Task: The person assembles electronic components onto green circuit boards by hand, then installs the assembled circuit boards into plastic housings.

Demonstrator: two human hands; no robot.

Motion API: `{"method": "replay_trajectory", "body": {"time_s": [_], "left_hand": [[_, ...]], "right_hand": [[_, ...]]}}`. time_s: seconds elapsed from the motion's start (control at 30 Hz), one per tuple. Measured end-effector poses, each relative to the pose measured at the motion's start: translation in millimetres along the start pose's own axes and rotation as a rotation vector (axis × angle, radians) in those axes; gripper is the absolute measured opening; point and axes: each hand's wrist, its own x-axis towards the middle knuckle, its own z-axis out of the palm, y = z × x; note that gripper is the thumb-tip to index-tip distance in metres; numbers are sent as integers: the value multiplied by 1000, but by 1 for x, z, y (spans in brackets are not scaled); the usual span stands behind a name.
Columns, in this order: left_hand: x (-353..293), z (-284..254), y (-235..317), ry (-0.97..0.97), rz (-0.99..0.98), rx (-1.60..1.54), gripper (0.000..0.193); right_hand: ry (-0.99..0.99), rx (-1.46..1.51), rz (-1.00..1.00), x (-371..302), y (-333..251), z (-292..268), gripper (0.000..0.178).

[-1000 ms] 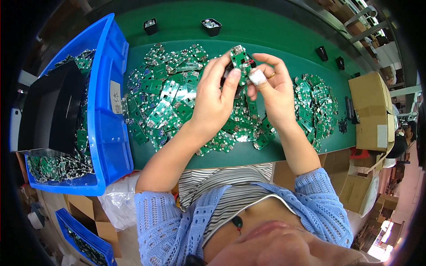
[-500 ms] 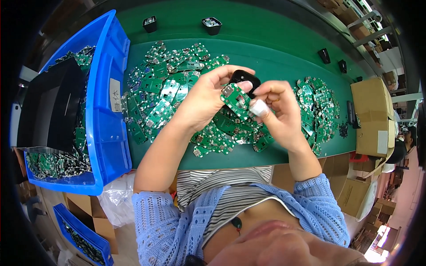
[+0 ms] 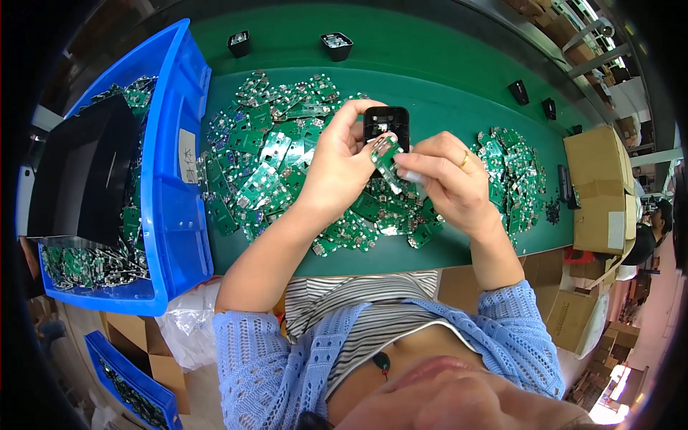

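Note:
My left hand (image 3: 337, 165) is closed round a small black plastic case (image 3: 387, 118), held upright over the table, its hollow side showing some small metallic parts. A green circuit board (image 3: 388, 166) lies tilted across the case's lower end, with my left thumb against its upper end. The fingers of my right hand (image 3: 451, 179) pinch the board's right edge; the thumb has a white wrapping and a ring sits on one finger. Beneath and left of my hands spreads a heap of loose green circuit boards (image 3: 261, 188). Another pile of circuit boards (image 3: 510, 175) lies to the right.
At the left stands a blue bin (image 3: 175, 236) full of boards, with a black box (image 3: 82, 172) on top. Small black cups (image 3: 337, 46) stand along the far side. A cardboard box (image 3: 598, 190) and scattered small black pieces (image 3: 552, 211) are at the right.
The black case has turned upright, its hollow side now in view. The circuit board has tilted steeper, and my right hand has turned, its fingers now on the board's edge.

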Motion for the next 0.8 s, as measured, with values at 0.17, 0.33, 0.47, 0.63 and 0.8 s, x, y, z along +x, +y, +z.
{"method": "replay_trajectory", "body": {"time_s": [0.17,0.33,0.47,0.63,0.8], "left_hand": [[-5,2,10,-70,-81,-217,30],[-8,5,11,-125,-117,-285,41],[-7,4,6,-113,-40,-201,44],[-8,6,6,-86,38,-93,45],[-7,8,4,-66,73,-9,47]], "right_hand": [[124,-111,12,7,5,3,26],[151,-176,60,15,7,1,20],[100,-229,22,19,5,0,17],[19,-305,-67,19,7,1,23],[-8,-337,-70,18,9,0,26]]}}
